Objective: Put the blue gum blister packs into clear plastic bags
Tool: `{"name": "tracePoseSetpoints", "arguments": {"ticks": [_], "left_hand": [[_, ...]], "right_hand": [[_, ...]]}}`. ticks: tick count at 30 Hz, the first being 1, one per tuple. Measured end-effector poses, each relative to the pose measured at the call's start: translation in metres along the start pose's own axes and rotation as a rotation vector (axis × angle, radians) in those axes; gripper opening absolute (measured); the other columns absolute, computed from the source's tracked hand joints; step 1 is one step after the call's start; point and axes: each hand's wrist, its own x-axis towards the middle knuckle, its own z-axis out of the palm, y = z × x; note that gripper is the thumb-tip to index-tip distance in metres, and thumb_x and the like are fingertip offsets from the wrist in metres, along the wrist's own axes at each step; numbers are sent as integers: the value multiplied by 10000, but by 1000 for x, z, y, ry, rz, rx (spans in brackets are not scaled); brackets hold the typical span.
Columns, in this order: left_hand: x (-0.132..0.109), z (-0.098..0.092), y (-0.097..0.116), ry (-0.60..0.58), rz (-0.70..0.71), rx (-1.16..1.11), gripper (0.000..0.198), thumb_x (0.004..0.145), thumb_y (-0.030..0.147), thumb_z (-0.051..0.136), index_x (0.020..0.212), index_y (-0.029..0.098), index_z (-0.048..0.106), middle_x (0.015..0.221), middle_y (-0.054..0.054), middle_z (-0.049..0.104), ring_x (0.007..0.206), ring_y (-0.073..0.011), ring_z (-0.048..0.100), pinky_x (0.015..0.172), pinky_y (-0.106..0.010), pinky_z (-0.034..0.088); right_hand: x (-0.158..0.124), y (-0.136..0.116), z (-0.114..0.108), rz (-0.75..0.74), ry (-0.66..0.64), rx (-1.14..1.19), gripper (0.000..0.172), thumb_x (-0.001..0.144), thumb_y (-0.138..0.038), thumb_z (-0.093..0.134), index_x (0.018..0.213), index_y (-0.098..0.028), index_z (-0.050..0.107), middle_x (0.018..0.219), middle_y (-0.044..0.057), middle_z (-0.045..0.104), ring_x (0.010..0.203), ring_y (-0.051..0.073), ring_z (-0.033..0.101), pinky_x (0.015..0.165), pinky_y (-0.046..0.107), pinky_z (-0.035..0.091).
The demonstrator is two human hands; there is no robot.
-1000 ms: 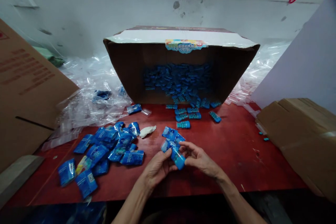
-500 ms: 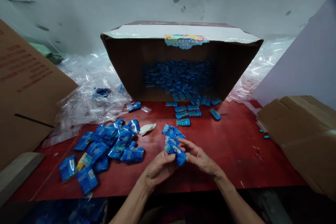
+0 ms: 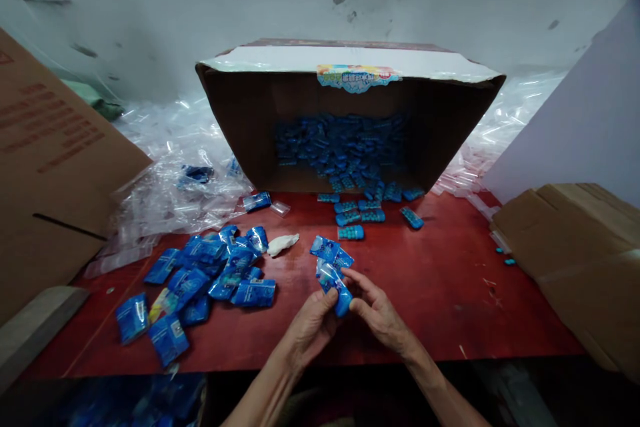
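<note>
Between my two hands is a small blue packet (image 3: 342,301) with a clear, shiny upper part. My left hand (image 3: 316,321) grips it from the left, thumb on top. My right hand (image 3: 376,310) has its thumb and fingers at the packet's right edge. Just beyond, flat blue printed sachets (image 3: 326,249) lie on the red table, partly covered by the held packet. Further off, small blue containers with teal pellets (image 3: 351,233) lie in front of an open cardboard box (image 3: 235,127), which holds a heap of the same kind.
At left lies a pile of filled blue packets (image 3: 187,285), with a crumpled white scrap (image 3: 283,245) beside it. Clear plastic sleeves (image 3: 175,203) are heaped behind. Cardboard boxes stand at the left (image 3: 55,147) and right (image 3: 575,267) of the red table (image 3: 425,293).
The packet has turned slightly in my hands, and its white label patch no longer shows. Both hands have shifted a little. The camera view has moved slightly; the piles are unchanged.
</note>
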Motion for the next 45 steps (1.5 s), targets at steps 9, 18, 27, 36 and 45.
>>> {"name": "tracePoseSetpoints", "arguments": {"ticks": [9, 18, 27, 36, 45], "left_hand": [[-8, -3, -3, 62, 70, -11, 199, 709, 243, 589, 864, 123, 624, 825, -66, 648, 798, -174, 592, 843, -356, 420], [-15, -10, 50, 378, 350, -224, 244, 778, 336, 468, 725, 137, 598, 701, -63, 657, 760, -186, 622, 761, -345, 484], [-25, -27, 85, 330, 403, -246, 250, 801, 271, 417, 901, 103, 573, 741, -98, 670, 780, -211, 627, 728, -368, 486], [11, -19, 20, 464, 103, 34, 169, 717, 216, 553, 870, 148, 534, 584, -15, 643, 469, -115, 582, 535, -230, 436], [21, -15, 22, 428, 181, 169, 275, 626, 316, 643, 809, 136, 546, 642, -14, 612, 453, -75, 527, 450, -185, 356]], "right_hand": [[3, 9, 11, -74, 106, -179, 322, 829, -329, 433, 1125, -215, 484, 1017, 46, 571, 935, 178, 528, 828, 286, 405], [35, 1, 22, -120, 75, -504, 234, 818, -294, 460, 1019, -215, 549, 932, 27, 589, 862, 161, 536, 782, 271, 403], [97, 25, 11, 10, 280, -1254, 151, 811, -260, 462, 813, -213, 605, 866, 67, 568, 845, 210, 489, 713, 300, 360], [97, 35, 12, 42, 300, -1327, 135, 819, -230, 444, 868, -179, 558, 885, 85, 575, 849, 214, 495, 697, 296, 344], [80, 20, 7, -18, 316, -1280, 195, 840, -258, 420, 771, -207, 595, 814, 42, 570, 783, 160, 504, 695, 254, 341]]}}
